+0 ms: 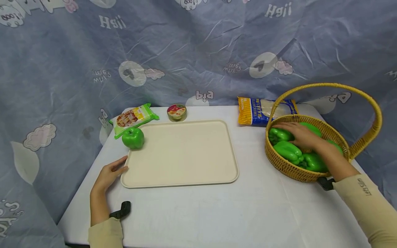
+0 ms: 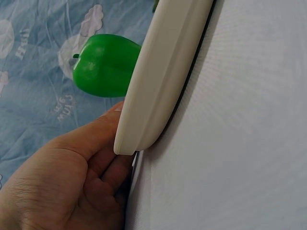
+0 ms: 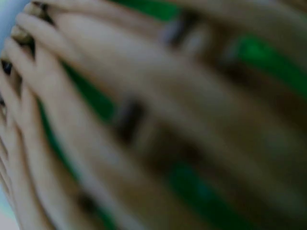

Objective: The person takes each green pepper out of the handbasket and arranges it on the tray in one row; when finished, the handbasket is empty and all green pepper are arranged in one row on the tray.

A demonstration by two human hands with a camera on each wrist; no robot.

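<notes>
A cream tray point(image 1: 183, 151) lies on the table, a green bell pepper point(image 1: 133, 138) standing at its far left corner. My left hand point(image 1: 107, 175) grips the tray's left edge; in the left wrist view the thumb meets the rim and the other fingers curl low beside it. My right hand point(image 1: 302, 134) reaches into a wicker basket point(image 1: 297, 174) of several green bell peppers. Its fingers curve over the bell pepper point(image 1: 279, 135) at the basket's left side; their undersides are hidden. Only blurred wicker and green show in the right wrist view.
Behind the tray are a green snack packet point(image 1: 131, 118) and a round tin point(image 1: 176, 112). A blue and yellow pasta bag point(image 1: 257, 112) lies behind the basket. The basket's tall handle point(image 1: 328, 84) arches over the right hand. A patterned cloth point(image 1: 198, 51) hangs behind the table.
</notes>
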